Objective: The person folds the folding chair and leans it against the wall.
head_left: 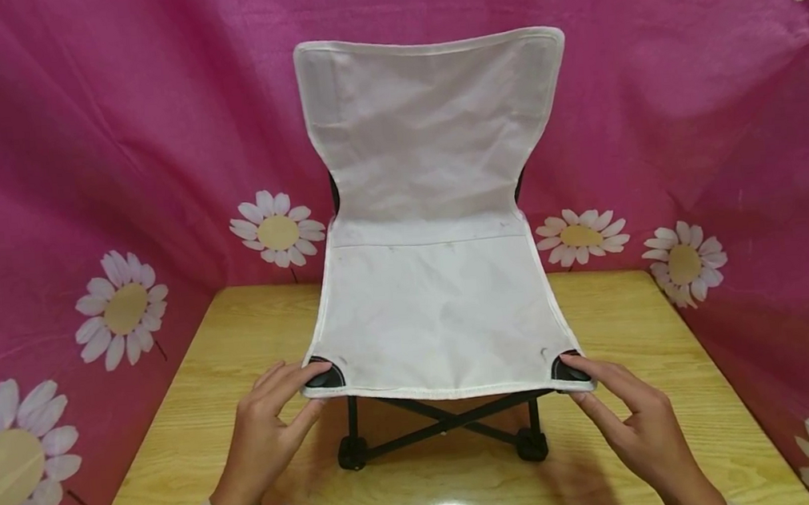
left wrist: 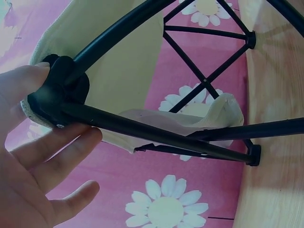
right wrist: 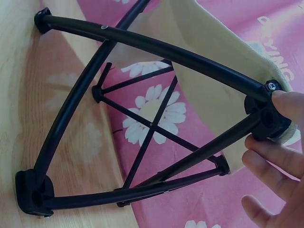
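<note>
An unfolded folding chair point(head_left: 439, 314) with white fabric and a black tube frame stands upright on the table, its backrest point(head_left: 428, 114) at the far side. My left hand point(head_left: 268, 425) pinches the seat's front left corner, fingers on the black corner patch and thumb at the edge. Opposite, my right hand point(head_left: 639, 420) pinches the front right corner in the same manner. Seen from below, a black plastic joint point(left wrist: 59, 90) sits at the left corner in the left wrist view. The right wrist view shows the matching joint point(right wrist: 268, 114) between thumb and fingers.
The wooden table point(head_left: 193, 391) extends around the chair's feet. Pink cloth point(head_left: 168, 105) printed with white daisies hangs behind and on both sides, close to the backrest. Crossed black tubes point(head_left: 455, 420) join the front legs under the seat.
</note>
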Action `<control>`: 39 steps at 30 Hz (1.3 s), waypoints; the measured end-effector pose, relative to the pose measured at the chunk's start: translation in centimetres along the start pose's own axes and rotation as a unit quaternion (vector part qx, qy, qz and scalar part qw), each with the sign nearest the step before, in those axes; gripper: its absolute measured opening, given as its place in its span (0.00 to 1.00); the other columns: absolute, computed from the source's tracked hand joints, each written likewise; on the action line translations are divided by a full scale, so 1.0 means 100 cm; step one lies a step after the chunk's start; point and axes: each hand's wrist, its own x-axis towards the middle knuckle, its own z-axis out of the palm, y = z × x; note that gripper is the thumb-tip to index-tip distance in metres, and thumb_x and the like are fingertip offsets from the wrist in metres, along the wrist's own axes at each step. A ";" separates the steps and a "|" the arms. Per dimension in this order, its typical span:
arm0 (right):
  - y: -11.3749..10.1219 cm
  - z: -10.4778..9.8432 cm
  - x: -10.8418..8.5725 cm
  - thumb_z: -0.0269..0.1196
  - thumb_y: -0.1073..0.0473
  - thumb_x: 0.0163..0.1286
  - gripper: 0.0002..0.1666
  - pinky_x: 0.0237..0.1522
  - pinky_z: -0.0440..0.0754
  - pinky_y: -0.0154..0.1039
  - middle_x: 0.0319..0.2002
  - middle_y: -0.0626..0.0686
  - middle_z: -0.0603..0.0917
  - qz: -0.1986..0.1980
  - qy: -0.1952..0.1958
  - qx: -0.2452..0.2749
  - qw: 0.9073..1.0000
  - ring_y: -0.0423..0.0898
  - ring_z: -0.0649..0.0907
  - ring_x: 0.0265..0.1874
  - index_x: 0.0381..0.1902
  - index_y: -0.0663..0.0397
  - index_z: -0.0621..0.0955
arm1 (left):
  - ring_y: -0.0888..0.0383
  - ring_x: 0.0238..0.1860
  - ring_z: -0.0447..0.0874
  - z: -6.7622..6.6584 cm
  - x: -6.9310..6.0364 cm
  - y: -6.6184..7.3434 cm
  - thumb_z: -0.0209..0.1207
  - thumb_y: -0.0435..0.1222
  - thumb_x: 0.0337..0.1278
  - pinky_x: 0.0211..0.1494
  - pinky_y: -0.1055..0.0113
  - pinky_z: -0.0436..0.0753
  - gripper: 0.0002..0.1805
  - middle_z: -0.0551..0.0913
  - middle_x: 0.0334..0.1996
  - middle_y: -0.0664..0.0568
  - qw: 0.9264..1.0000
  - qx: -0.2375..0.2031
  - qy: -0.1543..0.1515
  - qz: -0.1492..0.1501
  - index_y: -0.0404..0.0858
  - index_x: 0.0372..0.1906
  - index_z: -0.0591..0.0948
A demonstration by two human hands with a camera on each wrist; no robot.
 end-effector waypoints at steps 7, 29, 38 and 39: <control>0.000 0.001 0.000 0.69 0.72 0.56 0.31 0.55 0.68 0.19 0.52 0.49 0.83 -0.005 0.004 0.007 1.000 0.33 0.78 0.53 0.58 0.47 0.80 | 0.59 0.48 0.78 0.001 -0.001 0.001 0.70 0.28 0.47 0.54 0.78 0.71 0.27 0.81 0.48 0.56 0.999 -0.015 -0.014 -0.032 0.49 0.55 0.82; -0.002 0.003 0.004 0.70 0.79 0.50 0.31 0.57 0.70 0.22 0.54 0.54 0.80 -0.055 0.046 0.036 0.997 0.38 0.78 0.55 0.52 0.53 0.83 | 0.54 0.54 0.80 0.006 0.003 0.000 0.68 0.19 0.40 0.59 0.75 0.73 0.26 0.83 0.51 0.49 0.995 -0.079 0.037 0.056 0.42 0.49 0.86; -0.014 0.003 0.008 0.67 0.84 0.47 0.31 0.56 0.70 0.22 0.50 0.58 0.81 -0.078 0.055 0.048 0.994 0.38 0.78 0.53 0.49 0.58 0.83 | 0.52 0.52 0.80 0.009 0.007 0.001 0.67 0.17 0.38 0.58 0.74 0.73 0.25 0.84 0.48 0.48 0.992 -0.096 0.049 0.072 0.39 0.46 0.86; -0.018 0.003 0.009 0.67 0.84 0.47 0.31 0.56 0.70 0.22 0.50 0.58 0.81 -0.082 0.057 0.048 0.994 0.38 0.78 0.53 0.49 0.59 0.83 | 0.52 0.52 0.80 0.009 0.008 0.002 0.67 0.17 0.38 0.58 0.74 0.73 0.25 0.84 0.48 0.48 0.991 -0.096 0.049 0.073 0.39 0.46 0.86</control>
